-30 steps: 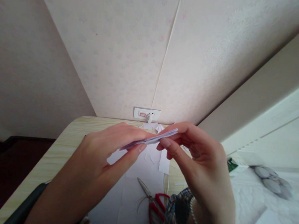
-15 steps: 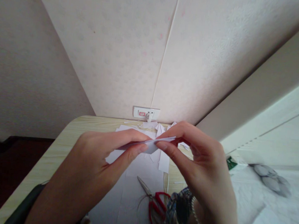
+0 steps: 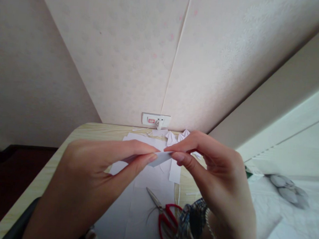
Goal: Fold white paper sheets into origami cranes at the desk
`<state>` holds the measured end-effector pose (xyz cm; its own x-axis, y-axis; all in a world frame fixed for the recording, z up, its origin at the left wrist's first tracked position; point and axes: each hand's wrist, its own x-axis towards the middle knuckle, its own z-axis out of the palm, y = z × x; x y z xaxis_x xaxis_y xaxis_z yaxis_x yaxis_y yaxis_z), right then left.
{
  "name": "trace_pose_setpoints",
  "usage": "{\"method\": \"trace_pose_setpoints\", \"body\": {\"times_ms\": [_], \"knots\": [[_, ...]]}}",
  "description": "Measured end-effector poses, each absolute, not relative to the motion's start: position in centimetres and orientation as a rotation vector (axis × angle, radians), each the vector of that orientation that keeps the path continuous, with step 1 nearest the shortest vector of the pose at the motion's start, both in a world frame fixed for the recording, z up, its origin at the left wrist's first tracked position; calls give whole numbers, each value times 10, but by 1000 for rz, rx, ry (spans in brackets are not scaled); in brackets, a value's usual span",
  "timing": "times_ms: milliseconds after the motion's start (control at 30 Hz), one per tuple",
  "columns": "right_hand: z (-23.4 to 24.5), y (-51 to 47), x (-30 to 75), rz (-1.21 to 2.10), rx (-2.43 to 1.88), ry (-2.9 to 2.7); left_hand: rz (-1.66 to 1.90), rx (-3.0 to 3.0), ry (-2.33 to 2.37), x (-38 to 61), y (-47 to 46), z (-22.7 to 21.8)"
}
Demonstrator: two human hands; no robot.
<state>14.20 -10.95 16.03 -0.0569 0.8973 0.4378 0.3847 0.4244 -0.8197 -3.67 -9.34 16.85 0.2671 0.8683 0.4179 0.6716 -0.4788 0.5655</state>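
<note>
A small folded piece of white paper (image 3: 159, 157) is held up between my two hands, above the table. My left hand (image 3: 104, 166) pinches its left part between thumb and index finger. At the paper's right end, my right hand (image 3: 213, 167) grips it with thumb and fingertip close to the left ones. Much of the paper is hidden behind the fingers. Beneath lie white paper sheets (image 3: 150, 202), with red-handled scissors (image 3: 166, 214) resting on them, blades pointing away. Several pleated white paper pieces (image 3: 170, 138) sit behind the hands.
The pale wooden table (image 3: 76, 139) meets a patterned wall (image 3: 131, 59) with a socket and plug (image 3: 156, 121). A narrow paper strip (image 3: 174, 172) lies right of the sheets. A white-covered surface (image 3: 284, 215) on the right holds grey rounded shapes (image 3: 289, 190) and paper.
The paper's right end no longer sticks out past my right fingers; it is now tilted, with a lower corner facing me. My left hand has shifted slightly left.
</note>
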Motion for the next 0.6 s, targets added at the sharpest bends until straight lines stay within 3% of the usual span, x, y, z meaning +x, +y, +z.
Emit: {"method": "trace_pose_setpoints", "body": {"times_ms": [267, 600], "knots": [[161, -110, 140, 639, -1191, -1612, 1410, 2212, 1220, -37, -90, 155], [158, -105, 141, 703, -1181, -1520, 1287, 2105, 1229, -41, -84, 157]]}}
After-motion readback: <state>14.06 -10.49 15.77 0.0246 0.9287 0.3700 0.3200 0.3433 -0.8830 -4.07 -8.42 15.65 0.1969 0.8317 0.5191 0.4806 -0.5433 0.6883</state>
